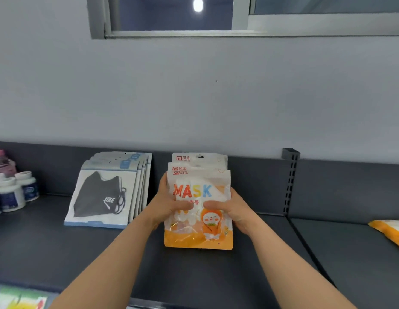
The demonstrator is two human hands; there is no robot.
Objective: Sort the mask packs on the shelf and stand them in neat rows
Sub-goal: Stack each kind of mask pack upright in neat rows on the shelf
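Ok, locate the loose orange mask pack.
Head view, far right: the loose orange pack lies flat on the shelf, right of the slotted upright, cut off by the frame edge.

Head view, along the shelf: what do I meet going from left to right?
white bottles → black-mask packs → left hand → orange MASK packs, gripped from both sides → right hand → slotted upright → lying orange pack at the right edge.

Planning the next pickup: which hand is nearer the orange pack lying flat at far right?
Right. The right hand grips the standing MASK packs' right edge, toward the lying pack; the left hand grips their left edge, farther off.
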